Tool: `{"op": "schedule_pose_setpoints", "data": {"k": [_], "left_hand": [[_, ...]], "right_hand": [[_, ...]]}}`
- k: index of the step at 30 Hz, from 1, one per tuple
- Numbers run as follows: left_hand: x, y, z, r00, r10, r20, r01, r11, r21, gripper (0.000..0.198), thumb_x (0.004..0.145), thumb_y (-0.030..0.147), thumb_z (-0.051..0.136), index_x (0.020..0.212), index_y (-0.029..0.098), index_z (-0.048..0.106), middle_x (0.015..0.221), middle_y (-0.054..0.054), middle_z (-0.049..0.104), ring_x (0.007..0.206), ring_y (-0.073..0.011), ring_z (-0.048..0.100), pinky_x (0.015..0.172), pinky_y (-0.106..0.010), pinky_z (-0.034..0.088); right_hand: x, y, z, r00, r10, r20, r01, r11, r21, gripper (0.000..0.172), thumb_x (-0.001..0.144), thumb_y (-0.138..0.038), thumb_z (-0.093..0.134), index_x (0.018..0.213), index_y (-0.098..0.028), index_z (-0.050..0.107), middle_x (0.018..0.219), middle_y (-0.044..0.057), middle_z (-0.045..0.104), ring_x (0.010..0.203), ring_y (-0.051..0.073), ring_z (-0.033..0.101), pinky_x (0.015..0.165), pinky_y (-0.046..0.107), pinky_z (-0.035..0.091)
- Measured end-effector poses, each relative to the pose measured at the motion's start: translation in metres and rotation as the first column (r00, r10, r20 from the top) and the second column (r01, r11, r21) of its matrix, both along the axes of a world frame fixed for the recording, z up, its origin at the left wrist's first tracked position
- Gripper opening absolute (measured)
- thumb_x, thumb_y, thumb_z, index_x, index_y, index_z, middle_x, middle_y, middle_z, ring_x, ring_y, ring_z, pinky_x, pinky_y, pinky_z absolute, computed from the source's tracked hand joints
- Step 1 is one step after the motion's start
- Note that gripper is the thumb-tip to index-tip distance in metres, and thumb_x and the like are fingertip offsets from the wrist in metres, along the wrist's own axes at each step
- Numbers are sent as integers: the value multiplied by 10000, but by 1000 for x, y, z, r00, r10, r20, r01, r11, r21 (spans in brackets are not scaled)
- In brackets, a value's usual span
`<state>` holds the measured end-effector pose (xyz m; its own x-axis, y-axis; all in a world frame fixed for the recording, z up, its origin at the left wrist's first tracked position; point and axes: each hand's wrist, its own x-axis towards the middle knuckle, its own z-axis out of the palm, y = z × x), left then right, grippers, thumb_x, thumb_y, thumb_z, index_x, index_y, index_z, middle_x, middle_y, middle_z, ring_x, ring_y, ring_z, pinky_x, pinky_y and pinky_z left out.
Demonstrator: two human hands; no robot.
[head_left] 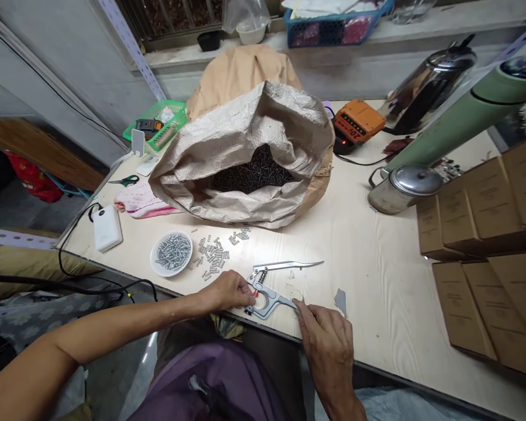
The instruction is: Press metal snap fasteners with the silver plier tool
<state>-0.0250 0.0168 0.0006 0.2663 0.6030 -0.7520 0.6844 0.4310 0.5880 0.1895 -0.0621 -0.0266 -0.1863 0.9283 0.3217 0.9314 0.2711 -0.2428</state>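
A metal hand press tool with two long handles lies at the near edge of the pale table. My left hand is closed in a pinch at the tool's jaw, where a small red part shows. My right hand touches the tool's lower handle with its fingertips, fingers curled. Loose small metal pieces are scattered just beyond the left hand, next to a white dish holding more of them.
A big open sack of dark small parts stands mid-table. Brown cardboard boxes are stacked at the right. A metal pot, a kettle, an orange device, a white power bank, scissors and a green basket surround it.
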Motion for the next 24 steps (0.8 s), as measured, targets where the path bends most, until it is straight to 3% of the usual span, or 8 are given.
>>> {"op": "schedule_pose_setpoints", "data": {"k": [9, 12, 14, 17, 19, 24], "left_hand": [[-3, -8, -8, 991, 75, 113, -64, 993, -101, 352, 620, 491, 624, 595, 147, 552, 437, 59, 504, 326, -54, 373, 355, -189, 289], [-2, -9, -7, 990, 97, 99, -84, 989, -122, 365, 625, 503, 633, 630, 143, 567, 429, 66, 493, 316, -49, 362, 348, -183, 282], [-2, -10, -7, 990, 99, 100, -85, 987, -133, 368, 628, 501, 641, 646, 140, 576, 425, 68, 487, 320, -48, 360, 348, -180, 281], [-3, -11, -7, 988, 101, 117, -85, 986, -140, 377, 627, 507, 657, 647, 140, 576, 426, 69, 482, 326, -49, 359, 345, -180, 277], [-3, -12, -7, 987, 104, 122, -86, 986, -143, 380, 625, 509, 664, 640, 141, 572, 423, 71, 474, 327, -51, 358, 344, -183, 278], [-3, -14, -6, 988, 104, 114, -89, 987, -135, 361, 620, 487, 672, 650, 137, 587, 423, 76, 464, 341, -54, 370, 357, -185, 306]], "right_hand": [[3, -1, 7, 998, 36, 47, -34, 998, -56, 247, 873, -153, 445, 1043, -209, 616, 742, 22, 604, 739, 150, 498, 756, 315, 350], [12, 6, 11, 994, 96, 57, -90, 990, -107, 273, 887, -286, 443, 1117, -232, 579, 882, 42, 636, 811, 165, 529, 778, 327, 368], [21, 15, 13, 985, 155, 73, -146, 982, -116, 454, 862, -461, 444, 1237, -209, 498, 1123, 90, 602, 1015, 221, 513, 826, 354, 383], [35, 35, 11, 960, 233, 152, -211, 966, -148, 760, 781, -628, 443, 1367, -155, 338, 1366, 137, 432, 1261, 309, 337, 917, 440, 364], [42, 48, 8, 937, 290, 198, -252, 948, -194, 825, 740, -640, 485, 1383, -156, 305, 1378, 139, 416, 1283, 326, 309, 941, 479, 344], [48, 70, 6, 903, 367, 223, -312, 917, -247, 861, 670, -626, 570, 1357, -161, 337, 1236, 147, 521, 1196, 309, 414, 965, 487, 312]]}}
